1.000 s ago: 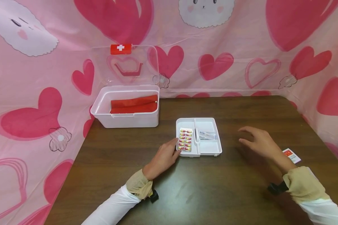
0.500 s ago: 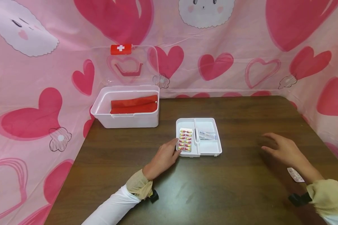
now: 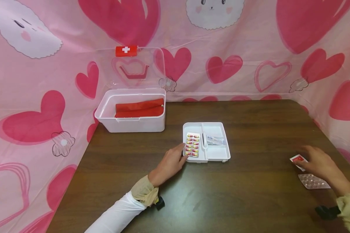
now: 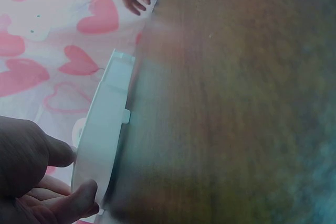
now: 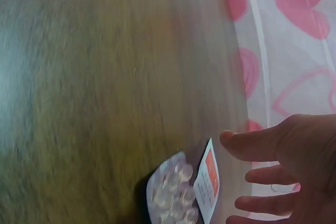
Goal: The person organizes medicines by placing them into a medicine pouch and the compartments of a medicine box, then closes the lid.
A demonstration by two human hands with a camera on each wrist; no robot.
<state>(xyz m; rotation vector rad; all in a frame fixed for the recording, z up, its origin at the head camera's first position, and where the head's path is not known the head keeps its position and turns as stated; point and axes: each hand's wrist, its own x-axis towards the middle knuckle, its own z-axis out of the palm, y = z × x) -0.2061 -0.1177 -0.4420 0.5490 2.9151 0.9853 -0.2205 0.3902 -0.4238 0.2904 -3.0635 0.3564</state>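
Observation:
In the head view, my left hand (image 3: 169,164) holds the front left corner of a white divided tray (image 3: 216,157). The left wrist view shows its thumb and a finger against the tray's side (image 4: 100,135). A blister pack of red-and-yellow capsules (image 3: 192,144) lies in the left compartment. A small clear packet with blue print (image 3: 215,140) sits on the right. My right hand (image 3: 320,163) hovers with parted fingers over a small red-and-white packet (image 3: 299,160), partly hidden in the head view. Beside that packet lies a clear blister pack of round pills (image 5: 173,192), nearest the wrist.
At the back left stands a white box (image 3: 131,125), its clear lid (image 3: 105,69) raised, with a red cloth pouch (image 3: 140,108) inside. A pink heart-patterned cloth (image 3: 250,42) hangs behind the brown wooden table (image 3: 221,200).
My right hand has moved right and toward me, lowering over the red-and-white packet. More of the pill blister pack now shows beneath the wrist. The left hand and tray stay put.

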